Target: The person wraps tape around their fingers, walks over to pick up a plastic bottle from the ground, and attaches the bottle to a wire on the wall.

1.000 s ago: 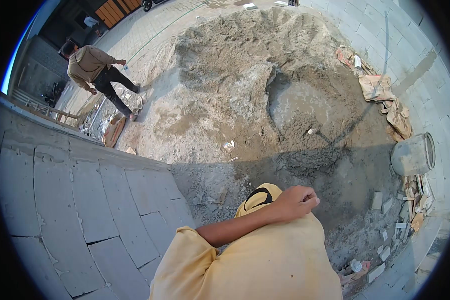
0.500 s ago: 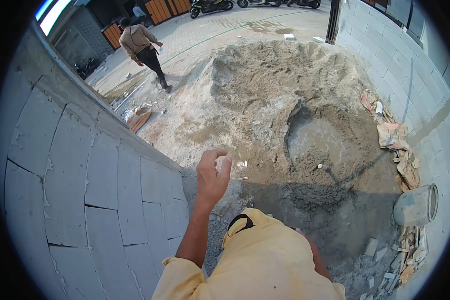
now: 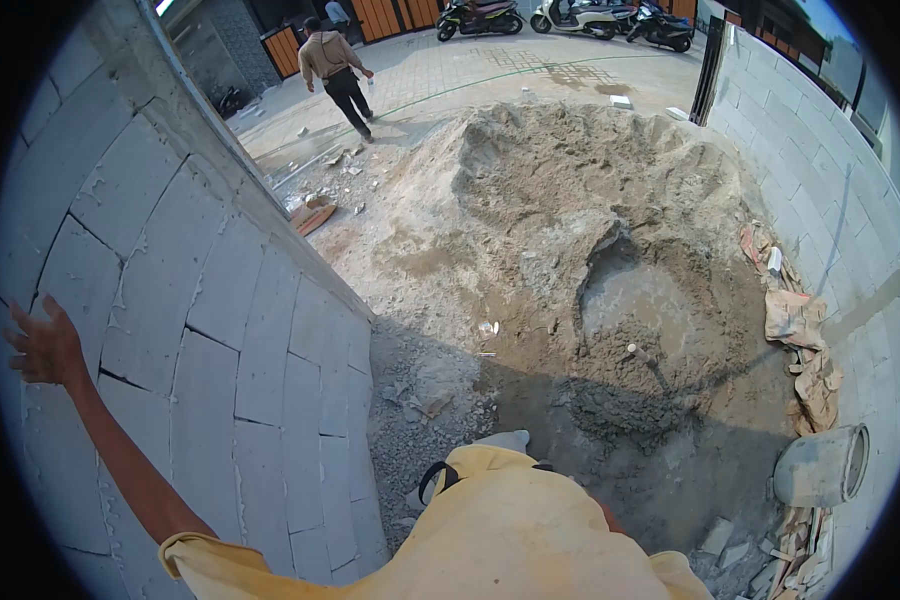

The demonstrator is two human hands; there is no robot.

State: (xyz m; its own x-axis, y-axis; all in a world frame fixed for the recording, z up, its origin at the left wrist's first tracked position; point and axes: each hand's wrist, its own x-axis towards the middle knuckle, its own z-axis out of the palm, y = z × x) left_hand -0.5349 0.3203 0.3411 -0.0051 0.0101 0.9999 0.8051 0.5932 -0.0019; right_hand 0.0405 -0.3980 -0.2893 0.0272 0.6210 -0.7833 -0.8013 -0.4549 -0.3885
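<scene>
Spreading its fingers wide, the left hand point(image 3: 45, 345) held nothing beside the block wall point(image 3: 210, 390); contact could not be told. The wall, on the person's left, seemed rigid and heavy, best gripped at its long edge point(image 3: 300, 250), which slanted from upper left toward the gravel point(image 3: 395, 480). The right hand's grip was hidden.

The shirt point(image 3: 500, 530), bottom centre, hides the right grip. Upper left, a person point(image 3: 332, 58) carries an item point(image 3: 371, 82) too small to identify; the top edge cuts off another person point(image 3: 337, 14).
</scene>
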